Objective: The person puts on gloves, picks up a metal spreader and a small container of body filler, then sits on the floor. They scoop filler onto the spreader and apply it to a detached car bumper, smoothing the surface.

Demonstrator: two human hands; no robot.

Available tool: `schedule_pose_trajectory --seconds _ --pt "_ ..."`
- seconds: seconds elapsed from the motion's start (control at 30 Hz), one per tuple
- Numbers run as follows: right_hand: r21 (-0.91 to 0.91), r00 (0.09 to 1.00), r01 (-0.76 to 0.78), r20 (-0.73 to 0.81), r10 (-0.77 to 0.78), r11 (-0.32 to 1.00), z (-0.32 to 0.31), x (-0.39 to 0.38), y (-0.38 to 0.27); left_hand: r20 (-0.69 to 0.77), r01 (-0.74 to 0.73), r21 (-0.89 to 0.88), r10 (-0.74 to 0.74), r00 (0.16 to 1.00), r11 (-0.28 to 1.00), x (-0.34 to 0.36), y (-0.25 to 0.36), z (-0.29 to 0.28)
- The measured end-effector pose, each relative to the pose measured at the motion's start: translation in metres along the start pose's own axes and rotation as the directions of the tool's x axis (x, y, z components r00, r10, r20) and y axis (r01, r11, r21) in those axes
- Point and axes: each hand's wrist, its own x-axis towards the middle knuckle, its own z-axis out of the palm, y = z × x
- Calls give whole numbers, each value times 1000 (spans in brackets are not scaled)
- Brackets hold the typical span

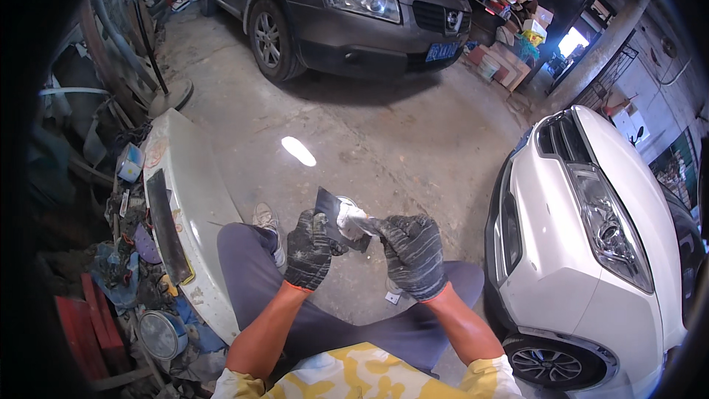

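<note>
My left hand (307, 251), in a dark knit glove with an orange cuff, grips a thin dark flat plate (326, 203) by its near left edge. A lump of white paste (347, 213) sits on the plate. My right hand (413, 253), gloved the same way, is closed on a putty knife (367, 226). Its blade meets the paste, and the glove covers most of its handle. Both hands are held in front of me, above the floor between my bent knees.
A pale car body panel (193, 199) lies at my left beside piled scraps and a round tin (162, 335). At my right stands a white car (561, 266); a dark grey car (354, 22) is parked ahead. A small pale piece (392, 298) lies on the concrete floor (413, 133).
</note>
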Motion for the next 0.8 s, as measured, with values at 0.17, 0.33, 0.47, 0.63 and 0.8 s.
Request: schedule_pose_trajectory --seconds 0.17,0.33,0.47,0.63,0.8 --pt "109 991 93 -104 -82 990 -1 4 3 34 -105 70 103 994 992 3 -22 -1" --pt "160 988 -81 -116 100 984 -5 7 12 15 -141 61 140 990 988 5 -35 -4" --pt "266 994 -104 54 93 958 -13 7 25 90 118 -285 -96 991 951 7 -29 -11" --pt "67 985 -144 -83 150 987 -15 -4 40 -61 -94 -137 87 994 986 9 -26 -12" --pt "-257 977 45 -189 -96 965 22 -23 41 -147 -423 487 549 823 764 6 -37 -11"
